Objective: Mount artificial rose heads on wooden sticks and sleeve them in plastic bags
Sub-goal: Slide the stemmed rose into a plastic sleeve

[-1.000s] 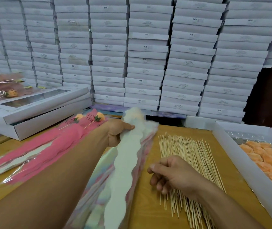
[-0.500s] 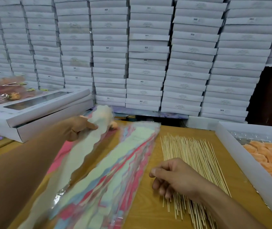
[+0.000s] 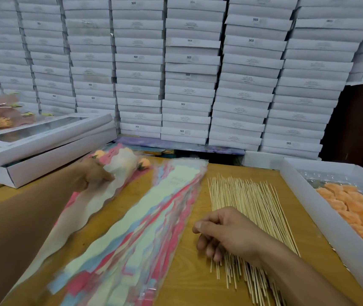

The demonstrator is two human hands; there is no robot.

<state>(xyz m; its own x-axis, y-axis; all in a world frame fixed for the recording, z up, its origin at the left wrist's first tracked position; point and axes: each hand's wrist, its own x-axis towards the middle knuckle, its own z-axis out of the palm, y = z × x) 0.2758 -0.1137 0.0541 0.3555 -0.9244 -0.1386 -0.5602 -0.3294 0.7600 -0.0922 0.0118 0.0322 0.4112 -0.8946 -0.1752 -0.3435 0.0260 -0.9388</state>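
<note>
Where labels read, the stacked white boxes [image 3: 189, 60] say "SGS".

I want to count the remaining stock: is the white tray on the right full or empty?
Partly full. Orange rose heads fill the near part of the white tray, while its far end shows bare clear plastic.

- The yellow-brown wooden bench [image 3: 189, 272] carries everything.
- A fanned pile of wooden sticks [image 3: 249, 208] lies right of centre.
- A stack of pastel plastic bags [image 3: 132, 239] lies just left of the sticks.
- A white tray of orange rose heads [image 3: 304, 208] sits at the right edge.
- Two stacked white window boxes [image 3: 43, 146] sit far left.
- Sleeved roses [image 3: 110, 164] lie beside those boxes.
</note>
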